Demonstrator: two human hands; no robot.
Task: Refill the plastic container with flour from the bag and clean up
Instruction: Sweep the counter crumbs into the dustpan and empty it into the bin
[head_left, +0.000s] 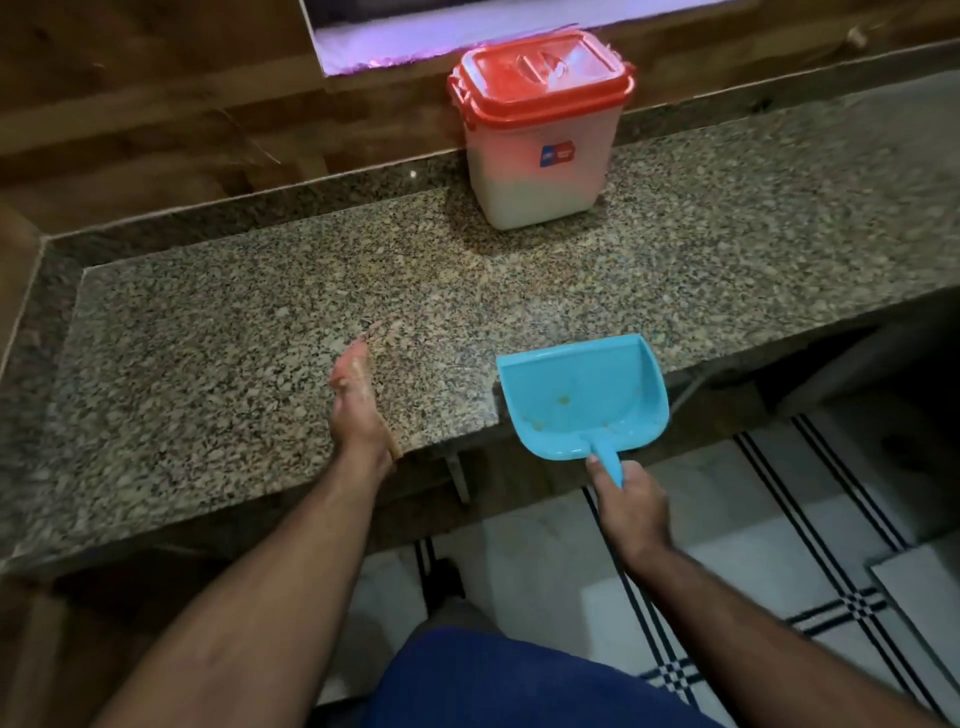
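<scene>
A translucent plastic container (537, 156) with a red lid closed on top stands at the back of the granite counter (208, 322); white flour fills its lower part. My right hand (626, 506) grips the handle of a blue dustpan (587, 395), whose mouth sits against the counter's front edge. A few yellowish crumbs lie in the pan. My left hand (356, 400) rests edge-on upon the counter left of the dustpan, fingers straight, with flour dust on them. No flour bag is in view.
A wooden wall runs behind the counter, with a lit window ledge (395, 47) above the container. Below the counter lies white tiled floor (779, 545) with black stripes. My blue shorts (519, 680) show at the bottom.
</scene>
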